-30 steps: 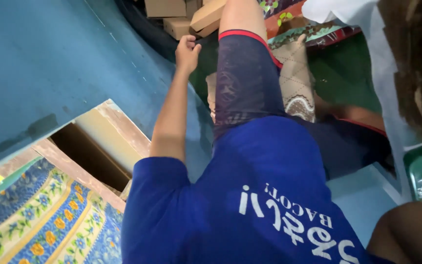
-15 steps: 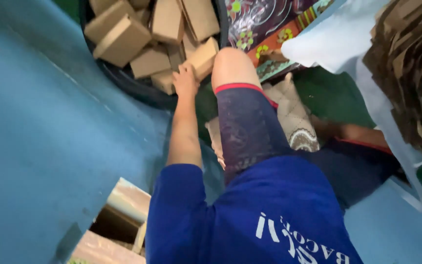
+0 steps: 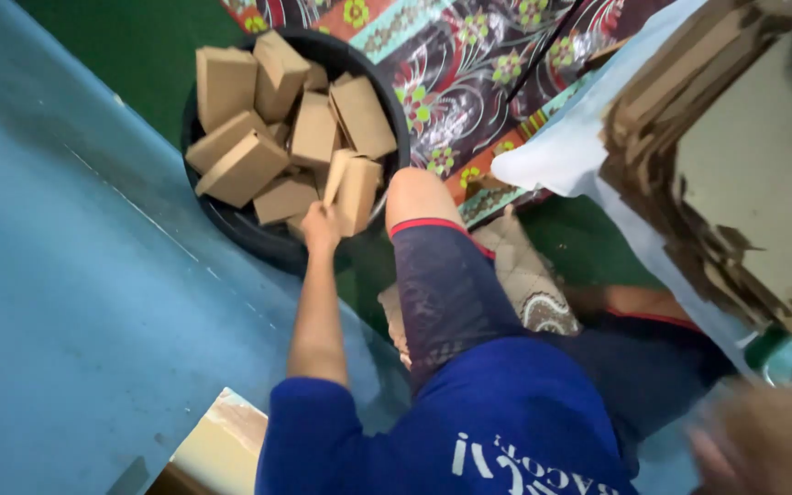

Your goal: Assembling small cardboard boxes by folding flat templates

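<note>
Green floor at twelve o'clock: your left hand [image 3: 320,225] clamps a light, crushable cardboard box [image 3: 356,192] by its lower edge over the black tub [image 3: 231,225], while your right hand [image 3: 763,449] is blurred and its grip cannot be told.

My left hand [image 3: 320,226] sits at the near rim of the black tub [image 3: 231,225], fingers closed on a small brown box [image 3: 357,192]. The tub is crammed with folded cardboard boxes [image 3: 258,119], so no gap shows between them. My raised knee [image 3: 419,197] crowds the right side, nearly touching the box. To the left, the blue wall [image 3: 66,302] stands close to the tub. A stack of flat cardboard [image 3: 735,156] blocks the far right.
</note>
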